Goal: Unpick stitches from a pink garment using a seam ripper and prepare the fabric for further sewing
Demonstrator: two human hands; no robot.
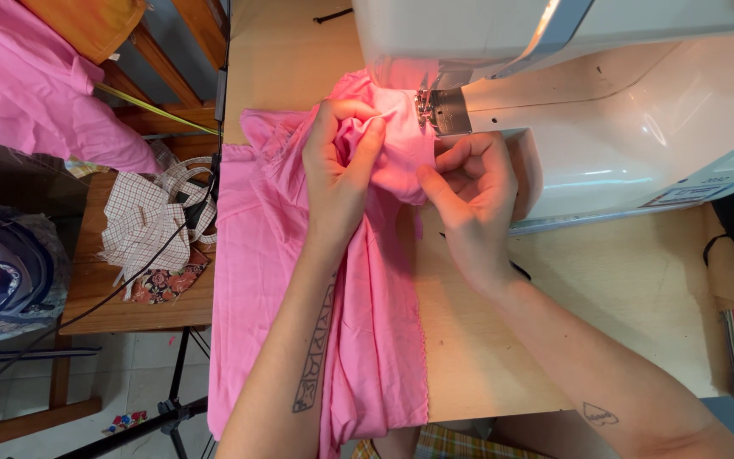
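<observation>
My left hand (339, 161) pinches a bunched fold of soft pink cloth (358, 340); my right hand (469, 195) grips its edge nearer the white sewing machine's metal presser foot (445, 110). The cloth's length trails away from that foot toward me.

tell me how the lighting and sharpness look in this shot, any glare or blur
Head view: the sewing machine body is washed out by bright glare, with its lamp lighting the pink fabric at the needle; the left hand and right hand are sharp; the floor at lower left sits in dimmer shade; edges bend slightly from the wide lens.
</observation>
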